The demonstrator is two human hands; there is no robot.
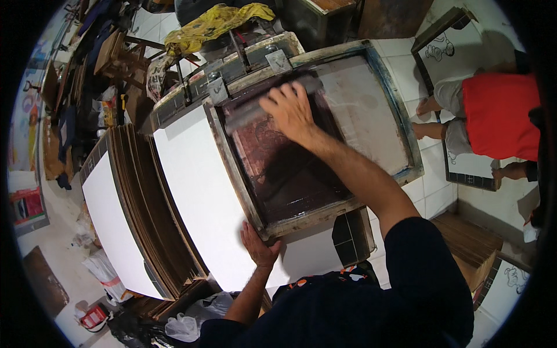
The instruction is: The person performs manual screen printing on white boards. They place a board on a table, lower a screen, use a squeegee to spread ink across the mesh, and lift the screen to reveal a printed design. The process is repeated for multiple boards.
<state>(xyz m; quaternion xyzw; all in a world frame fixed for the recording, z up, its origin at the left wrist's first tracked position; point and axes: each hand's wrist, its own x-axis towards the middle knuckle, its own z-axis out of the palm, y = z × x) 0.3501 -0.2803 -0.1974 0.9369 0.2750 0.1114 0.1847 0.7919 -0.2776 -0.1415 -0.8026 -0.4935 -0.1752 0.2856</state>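
Observation:
My right hand (pixel 289 113) grips a long squeegee (pixel 246 116) at the far end of a silkscreen, and the squeegee is blurred by motion. The screen's worn wooden frame (pixel 246 200) surrounds a mesh with a dark reddish-brown printing area (pixel 255 148) and a paler strip at the right. Wet ink glistens toward its near side. At the near left corner of the frame, my left hand (pixel 259 248) rests with fingers stretched out against the frame and the white board (pixel 191 174) under it. Metal hinge clamps (pixel 278 61) hold the frame's far edge.
Left of the screen stands a thick stack of boards (pixel 136 203) with a white top. A yellow cloth (pixel 217 26) drapes over the bars behind. At right, a person in a red top (pixel 502 116) is beside white boards with line drawings. Plastic bags (pixel 191 325) lie near my left arm.

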